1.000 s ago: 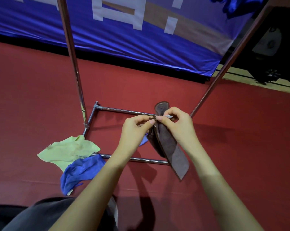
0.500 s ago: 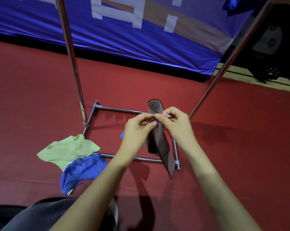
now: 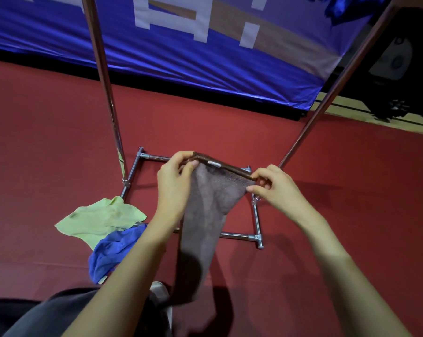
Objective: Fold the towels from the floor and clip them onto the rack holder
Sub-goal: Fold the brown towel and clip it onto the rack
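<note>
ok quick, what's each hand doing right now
Left hand: pinching the top left corner of the brown towel.
Right hand: pinching the towel's top right corner.

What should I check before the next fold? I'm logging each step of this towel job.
1. Left hand pinches the brown terry towel's top corner: ok.
2. Right hand pinches the other top corner: ok.
3. Top edge stretched flat between the hands: ok.
4. Lower towel hangs evenly: not ok, it narrows and bunches.
5. Clip on the chrome tube rack within reach: cannot tell.
</note>
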Demonstrator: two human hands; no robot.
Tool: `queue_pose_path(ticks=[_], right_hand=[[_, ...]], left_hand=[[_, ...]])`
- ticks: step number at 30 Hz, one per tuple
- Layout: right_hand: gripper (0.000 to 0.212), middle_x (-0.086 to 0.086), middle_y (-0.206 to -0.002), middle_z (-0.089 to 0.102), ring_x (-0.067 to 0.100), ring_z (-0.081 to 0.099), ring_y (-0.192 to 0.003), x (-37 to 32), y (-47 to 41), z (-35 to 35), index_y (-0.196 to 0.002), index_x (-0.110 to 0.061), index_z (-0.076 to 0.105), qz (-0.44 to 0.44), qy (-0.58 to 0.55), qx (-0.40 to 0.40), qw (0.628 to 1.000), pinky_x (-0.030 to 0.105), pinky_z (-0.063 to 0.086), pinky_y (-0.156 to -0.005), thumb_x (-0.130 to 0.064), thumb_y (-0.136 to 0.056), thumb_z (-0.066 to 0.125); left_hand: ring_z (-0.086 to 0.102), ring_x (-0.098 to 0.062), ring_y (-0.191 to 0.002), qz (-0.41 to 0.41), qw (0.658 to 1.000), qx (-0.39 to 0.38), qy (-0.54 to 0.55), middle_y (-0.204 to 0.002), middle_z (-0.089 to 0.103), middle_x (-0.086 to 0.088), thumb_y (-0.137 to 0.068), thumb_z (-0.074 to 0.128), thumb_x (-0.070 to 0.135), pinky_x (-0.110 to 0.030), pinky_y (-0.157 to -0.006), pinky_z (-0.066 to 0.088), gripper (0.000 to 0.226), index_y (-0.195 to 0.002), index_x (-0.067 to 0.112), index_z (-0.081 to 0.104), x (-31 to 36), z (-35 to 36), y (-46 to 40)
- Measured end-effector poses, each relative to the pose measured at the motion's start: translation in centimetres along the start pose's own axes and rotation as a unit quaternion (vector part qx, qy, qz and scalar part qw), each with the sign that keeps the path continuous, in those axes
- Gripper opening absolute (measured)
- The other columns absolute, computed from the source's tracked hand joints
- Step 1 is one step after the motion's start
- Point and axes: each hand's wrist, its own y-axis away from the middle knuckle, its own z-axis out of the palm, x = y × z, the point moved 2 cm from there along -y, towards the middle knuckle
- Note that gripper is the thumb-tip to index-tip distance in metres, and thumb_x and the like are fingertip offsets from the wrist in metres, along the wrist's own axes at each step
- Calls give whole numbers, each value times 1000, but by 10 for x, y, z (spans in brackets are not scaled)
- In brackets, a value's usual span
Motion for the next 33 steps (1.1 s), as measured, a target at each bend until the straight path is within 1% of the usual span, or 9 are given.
queue_pose_path(ticks=[4, 7, 12, 16, 20, 22, 26, 30, 33], right_hand=[[16, -6, -91, 56, 14, 57, -84, -4, 6, -11, -88, -27, 64, -26, 7, 4, 1000, 38, 49, -81, -22, -76, 74], [25, -9, -95, 64, 7, 60, -90, -19, 7, -27, -79, -31, 57, -60, -106, 39, 992, 19, 46, -80, -12, -77, 73], [33, -10, -79, 57, -6, 53, -72, -28, 5, -27, -78, -26, 53, -67, -238, 32, 968, 12, 43, -74, 4, -78, 67], [42, -7, -80, 53, 5, 53, -72, -26, 5, -27, -85, -29, 46, -71, -330, 86, 937, 16, 43, -69, 10, -79, 62], [36, -15, -71, 55, 0, 49, -69, -27, 3, -24, -71, -28, 53, -97, -254, 118, 955, 25, 40, -68, 7, -77, 55], [34, -14, -75, 58, -2, 52, -76, -28, 2, -23, -68, -28, 58, -110, -226, 135, 959, 28, 42, -72, 3, -74, 48], [26, -17, -91, 53, -6, 50, -84, -29, 0, -18, -86, -22, 60, -123, -188, 140, 964, 13, 39, -72, 2, -79, 53], [45, -31, -110, 38, -7, 45, -103, -24, 1, -15, -107, -35, 50, -126, -145, 98, 976, 28, 48, -75, -10, -72, 61], [61, -33, -119, 29, -6, 40, -112, -22, 2, -16, -113, -41, 43, -133, -121, 78, 981, 24, 45, -77, 0, -73, 62]], left_hand=[[57, 12, -74, 4, 1000, -3, 10, -81, 63, 14, -85, 54, -4, -10, -78, 43, 23, -86, 19, 60, -4, -1, -5], [57, 9, -73, -37, 998, 1, 58, -82, 62, 9, -88, 51, -4, -14, -78, 45, 24, -85, 19, 58, -18, 2, -4], [52, -12, -70, -95, 990, 4, 99, -79, 60, -5, -90, 49, -3, -29, -73, 43, 27, -83, 22, 56, -29, 10, -2], [58, -17, -84, -83, 989, 6, 119, -92, 66, -11, -80, 56, 18, -37, -86, 45, 15, -93, 14, 62, -26, 3, -10], [48, -9, -62, -66, 989, 35, 126, -62, 60, 11, -83, 59, 15, -31, -66, 41, 13, -88, 27, 55, -22, -1, -12], [36, -9, -53, -50, 987, 27, 147, -52, 48, 7, -83, 58, 13, -29, -54, 30, 20, -83, 29, 45, -19, -1, -13], [33, -5, -50, -14, 991, 10, 131, -55, 44, 11, -85, 55, 2, -26, -51, 23, 28, -70, 25, 48, -13, 0, -14], [48, 6, -58, 10, 997, -10, 79, -63, 61, 18, -81, 44, -12, -11, -58, 33, 41, -66, 21, 62, -7, 1, -15], [52, 7, -71, 45, 997, -41, 57, -80, 63, 15, -80, 39, -14, -11, -65, 36, 45, -71, 19, 69, -1, -3, -18]])
